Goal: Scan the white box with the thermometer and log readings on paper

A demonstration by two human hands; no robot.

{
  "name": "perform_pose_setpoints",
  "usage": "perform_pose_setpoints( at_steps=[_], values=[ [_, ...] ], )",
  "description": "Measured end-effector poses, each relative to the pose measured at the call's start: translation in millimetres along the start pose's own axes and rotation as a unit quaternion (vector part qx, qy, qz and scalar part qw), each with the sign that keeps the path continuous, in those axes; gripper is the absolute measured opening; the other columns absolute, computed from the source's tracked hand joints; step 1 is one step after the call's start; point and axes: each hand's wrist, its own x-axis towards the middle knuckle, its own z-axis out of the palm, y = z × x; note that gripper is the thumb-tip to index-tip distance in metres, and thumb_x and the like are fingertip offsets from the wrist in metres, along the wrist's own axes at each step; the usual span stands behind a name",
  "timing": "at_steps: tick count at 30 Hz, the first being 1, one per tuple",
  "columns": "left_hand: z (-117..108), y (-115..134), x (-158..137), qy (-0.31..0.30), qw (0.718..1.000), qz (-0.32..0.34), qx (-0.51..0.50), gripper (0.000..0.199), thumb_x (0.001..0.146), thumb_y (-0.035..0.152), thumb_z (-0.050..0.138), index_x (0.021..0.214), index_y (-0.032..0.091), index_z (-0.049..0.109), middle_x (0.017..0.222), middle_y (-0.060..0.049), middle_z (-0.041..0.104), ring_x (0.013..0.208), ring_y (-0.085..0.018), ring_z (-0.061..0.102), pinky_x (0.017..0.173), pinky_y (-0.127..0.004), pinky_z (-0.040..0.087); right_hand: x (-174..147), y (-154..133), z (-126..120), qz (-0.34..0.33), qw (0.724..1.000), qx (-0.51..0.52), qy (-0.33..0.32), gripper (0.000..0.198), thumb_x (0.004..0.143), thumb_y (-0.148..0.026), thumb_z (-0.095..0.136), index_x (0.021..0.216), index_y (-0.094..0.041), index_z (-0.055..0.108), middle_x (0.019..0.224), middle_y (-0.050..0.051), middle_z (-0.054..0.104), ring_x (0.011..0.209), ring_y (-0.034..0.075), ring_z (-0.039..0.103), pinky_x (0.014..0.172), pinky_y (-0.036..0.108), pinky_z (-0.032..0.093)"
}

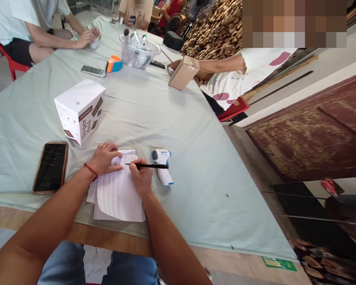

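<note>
A stack of white paper sheets [118, 194] covered in rows of writing lies at the table's near edge, the top sheet curling. My left hand [105, 159], with a red cord at the wrist and a ring, rests with fingers spread on the upper left of the sheets. In my right hand [141, 178] is a black pen [151, 166], its tip near the top of the page. Just right of that hand lies a white and blue infrared thermometer [162, 166]. A smartphone [51, 168] in a brown case is left of my left forearm.
A white box [80, 111] printed "Super Meal" stands beyond my left hand. Farther back are a grey phone [93, 71], an orange and blue object [114, 63] and a clear tub of bottles [141, 53]. At right, a person's hand is behind a cardboard box [184, 73]; others sit around the table.
</note>
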Motion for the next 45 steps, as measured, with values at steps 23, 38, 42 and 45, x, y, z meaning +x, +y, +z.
perform_pose_setpoints(
  at_steps=[23,38,42,45],
  values=[
    [-2.9,0.6,0.9,-0.011,1.0,-0.001,-0.006,0.035,0.072,0.045,0.079,0.1,0.025,0.071,0.114,-0.007,0.059,0.11,-0.027,0.053,0.1,-0.044,0.037,0.6,-4.4,-0.2,0.003,1.0,-0.015,-0.01,0.013,0.067,-0.035,0.052,0.063,-0.023,0.051,0.06,-0.003,0.054,0.06,0.015,0.05,0.062,0.029,0.044],
    [-1.1,-1.0,0.9,-0.002,1.0,0.001,-0.01,0.034,0.071,0.044,0.079,0.099,0.026,0.07,0.114,-0.007,0.06,0.108,-0.026,0.053,0.1,-0.043,0.037,1.2,-1.9,0.7,-0.002,1.0,-0.009,-0.011,0.013,0.067,-0.036,0.052,0.064,-0.023,0.051,0.06,-0.003,0.056,0.06,0.015,0.051,0.061,0.029,0.044],
    [-0.7,-1.2,0.9,-0.002,1.0,0.003,-0.01,0.034,0.072,0.045,0.079,0.099,0.026,0.071,0.114,-0.007,0.06,0.108,-0.026,0.053,0.1,-0.043,0.037,1.2,-2.5,0.5,0.003,1.0,-0.004,-0.011,0.013,0.066,-0.036,0.053,0.063,-0.023,0.051,0.06,-0.003,0.056,0.061,0.015,0.05,0.062,0.029,0.044],
    [-1.2,-0.5,0.9,-0.004,1.0,0.0,-0.007,0.035,0.072,0.045,0.079,0.099,0.025,0.071,0.114,-0.007,0.06,0.109,-0.026,0.053,0.1,-0.043,0.037,1.1,-3.3,0.6,0.003,1.0,-0.002,-0.01,0.013,0.066,-0.035,0.053,0.063,-0.023,0.051,0.06,-0.003,0.056,0.061,0.015,0.051,0.062,0.029,0.044]
  ],
)
